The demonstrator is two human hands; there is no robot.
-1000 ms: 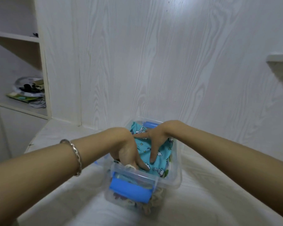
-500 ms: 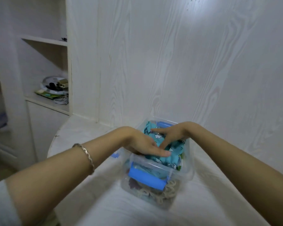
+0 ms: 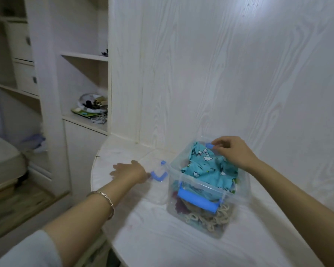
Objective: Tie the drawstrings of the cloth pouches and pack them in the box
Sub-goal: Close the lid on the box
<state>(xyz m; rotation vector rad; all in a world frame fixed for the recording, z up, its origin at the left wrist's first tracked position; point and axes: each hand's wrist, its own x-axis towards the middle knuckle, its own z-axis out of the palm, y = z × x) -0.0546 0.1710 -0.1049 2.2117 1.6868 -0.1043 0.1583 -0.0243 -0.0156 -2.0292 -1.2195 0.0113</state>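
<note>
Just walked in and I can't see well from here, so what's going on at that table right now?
A person is packing cloth pouches into a clear plastic box on the white table. The box is full and not yet covered, with a teal printed pouch on top. The right hand pinches the blue latch at the box's far end. The left hand is stretched out, fingers open, by the clear lid lying left of the box; blur hides any contact.

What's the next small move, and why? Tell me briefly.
Probably grip the clear lid with the left hand and bring it over the box. The turquoise pouch lies on top in the open box, the lid lies on the table left of it under the left hand, and the right hand pinches the far blue latch.
</note>
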